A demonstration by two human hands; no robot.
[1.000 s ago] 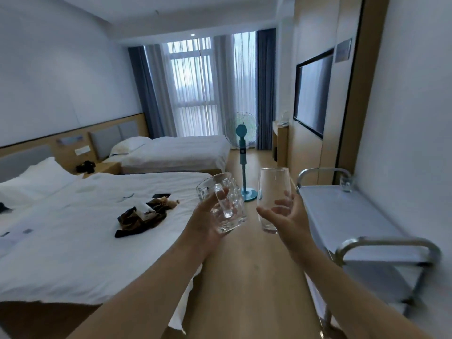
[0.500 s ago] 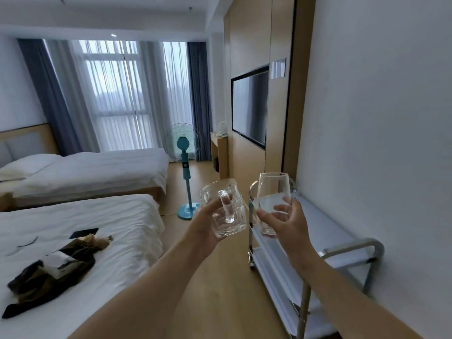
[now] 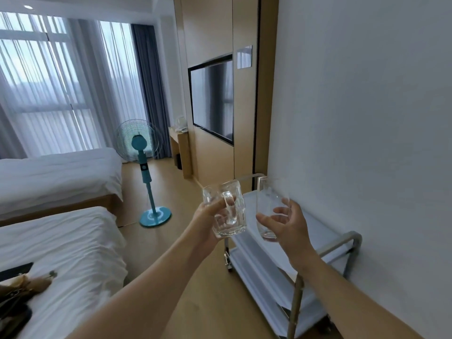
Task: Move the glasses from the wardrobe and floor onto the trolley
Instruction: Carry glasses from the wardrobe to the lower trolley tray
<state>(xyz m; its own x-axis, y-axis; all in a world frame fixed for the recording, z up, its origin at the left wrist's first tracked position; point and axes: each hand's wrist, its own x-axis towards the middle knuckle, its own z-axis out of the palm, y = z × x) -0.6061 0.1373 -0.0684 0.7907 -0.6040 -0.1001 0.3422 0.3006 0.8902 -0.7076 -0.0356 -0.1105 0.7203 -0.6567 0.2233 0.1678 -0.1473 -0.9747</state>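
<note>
Both hands have swung toward the trolley (image 3: 325,231), left hand (image 3: 208,216) gripping the mug (image 3: 227,209), right hand (image 3: 288,223) gripping the tumbler (image 3: 270,204); neither is set down yet.

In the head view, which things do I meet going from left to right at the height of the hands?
Near bed → standing fan → left hand holding the glass mug → tall glass held by the right hand → trolley.

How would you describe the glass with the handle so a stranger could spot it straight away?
Find the steel trolley against the white wall on the right. Just left of its top shelf, the left hand holds up a thick glass mug. Unlike the smooth tall tumbler in the right hand, it has a handle and dimpled sides.
</note>
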